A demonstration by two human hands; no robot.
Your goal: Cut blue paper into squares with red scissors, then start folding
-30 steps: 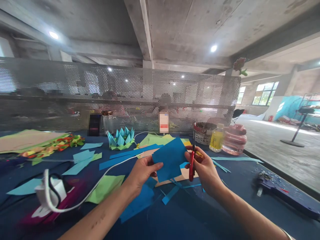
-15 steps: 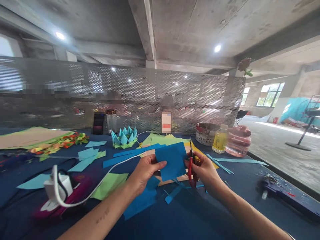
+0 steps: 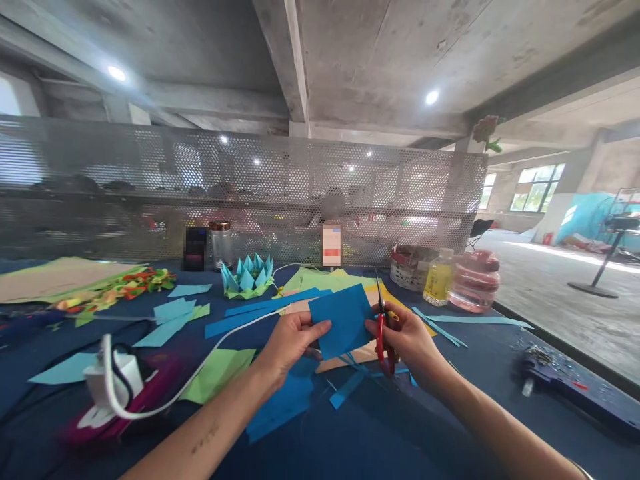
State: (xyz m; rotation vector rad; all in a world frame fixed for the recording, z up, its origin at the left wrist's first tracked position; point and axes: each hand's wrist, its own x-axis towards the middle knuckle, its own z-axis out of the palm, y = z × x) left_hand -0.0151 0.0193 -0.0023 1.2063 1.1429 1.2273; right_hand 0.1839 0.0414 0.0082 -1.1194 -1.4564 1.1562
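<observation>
A blue square of paper is held up over the table, its left edge pinched between thumb and fingers of my left hand. My right hand grips red-handled scissors, blades pointing up and away. The right thumb tip also touches the paper's right edge. Below lie more blue paper, thin blue strips and a peach sheet, partly hidden by the hands and the held square. Several light green sheets are stacked behind the square.
A folded blue-green paper ring stands behind on the left. Purple power strip with a white charger and cable lies front left. A basket, yellow bottle and pink bottle stand right; a glue gun lies far right. Perforated panel behind.
Almost nothing differs. The camera view has shifted very slightly; both hands keep the same hold on the paper and scissors.
</observation>
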